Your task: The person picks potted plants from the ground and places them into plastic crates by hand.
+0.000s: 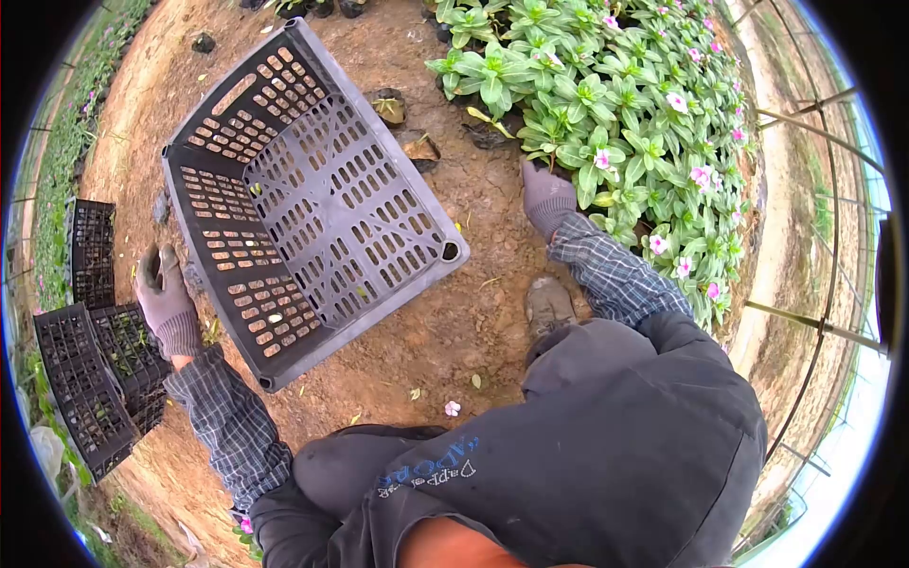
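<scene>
- At the far left, a slatted black crate (pixel 92 251) stands on the soil, with two overlapping crates (pixel 83 383) below it; green shows through their slats, and I cannot tell whether it is inside or behind.
- Next comes the left hand (pixel 169 298), gloved, just beside the big crate's outer wall; its thumb and fingers are loosely parted.
- Right of that hand, the big crate (pixel 379 305) sits tilted towards the camera on bare ground, holding only a few scraps of leaf (pixel 363 292); soil shows through its slots.
- Between crate and plants lie two small dark clumps (pixel 386 106), hard to make out.
- Further right, the gloved right hand (pixel 549 201) reaches to the near left edge of the flowering plants (pixel 606 114); leaves hide its fingertips, so I cannot tell whether they grip anything. Foliage covers most of the plants' bases, though some black wrapping (pixel 488 134) shows at the edge.
- Below that hand, a shoe (pixel 549 305) is partly covered by the knee.
</scene>
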Tool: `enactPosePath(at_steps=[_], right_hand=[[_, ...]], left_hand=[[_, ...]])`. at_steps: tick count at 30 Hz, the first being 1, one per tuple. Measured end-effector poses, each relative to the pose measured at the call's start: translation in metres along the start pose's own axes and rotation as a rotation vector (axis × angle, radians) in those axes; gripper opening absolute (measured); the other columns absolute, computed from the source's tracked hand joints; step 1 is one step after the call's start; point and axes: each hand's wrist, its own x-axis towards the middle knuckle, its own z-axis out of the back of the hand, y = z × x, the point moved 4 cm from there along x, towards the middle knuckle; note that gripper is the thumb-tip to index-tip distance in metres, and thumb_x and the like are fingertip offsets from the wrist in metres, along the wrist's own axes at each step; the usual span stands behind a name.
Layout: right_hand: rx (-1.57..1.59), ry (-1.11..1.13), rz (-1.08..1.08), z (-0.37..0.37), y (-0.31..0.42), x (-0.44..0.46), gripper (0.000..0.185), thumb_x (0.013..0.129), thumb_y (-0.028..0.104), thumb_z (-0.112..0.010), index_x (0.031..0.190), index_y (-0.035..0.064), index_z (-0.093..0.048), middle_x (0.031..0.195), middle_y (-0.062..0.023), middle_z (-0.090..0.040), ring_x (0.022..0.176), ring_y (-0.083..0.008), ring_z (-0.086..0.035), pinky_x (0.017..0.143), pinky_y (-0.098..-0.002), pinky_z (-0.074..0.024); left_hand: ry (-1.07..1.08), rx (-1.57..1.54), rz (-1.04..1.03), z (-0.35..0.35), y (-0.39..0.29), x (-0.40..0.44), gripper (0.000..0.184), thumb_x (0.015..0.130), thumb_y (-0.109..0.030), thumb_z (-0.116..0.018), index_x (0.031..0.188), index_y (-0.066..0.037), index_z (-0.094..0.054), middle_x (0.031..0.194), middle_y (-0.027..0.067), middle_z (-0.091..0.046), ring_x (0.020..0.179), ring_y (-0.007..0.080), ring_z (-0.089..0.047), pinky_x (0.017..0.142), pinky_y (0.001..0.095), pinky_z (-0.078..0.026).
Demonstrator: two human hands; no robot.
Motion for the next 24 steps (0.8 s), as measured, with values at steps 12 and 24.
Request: enactPosePath(at_steps=[12,24], right_hand=[[0.137,0.066,-0.315,-0.024,0.006,0.070,0.029,0.088,0.016,-0.037,0.110,0.0028,-0.051,0.085,-0.0198,-0.064,0.079,-0.0317,-0.064,0.067,-0.0428,-0.0514],[0.065,-0.232,-0.288,-0.055,-0.051,0.081,0.033,0.077,0.025,-0.057,0.103,0.0050,-0.057,0.096,-0.0163,-0.061,0.088,-0.0335,-0.060,0.075,-0.0408,-0.0477]], left_hand=[[0.344,-0.919,0.683,-0.063,0.082,-0.009,0.042,0.083,-0.024,-0.061,0.115,-0.002,-0.045,0.095,0.0112,-0.059,0.078,0.0218,-0.062,0.064,0.0323,-0.056],[0.598,-0.613,0.621,-0.072,0.073,-0.057,0.045,0.067,0.004,-0.058,0.111,0.004,-0.049,0.094,0.0172,-0.061,0.076,0.0269,-0.063,0.063,0.0368,-0.056]])
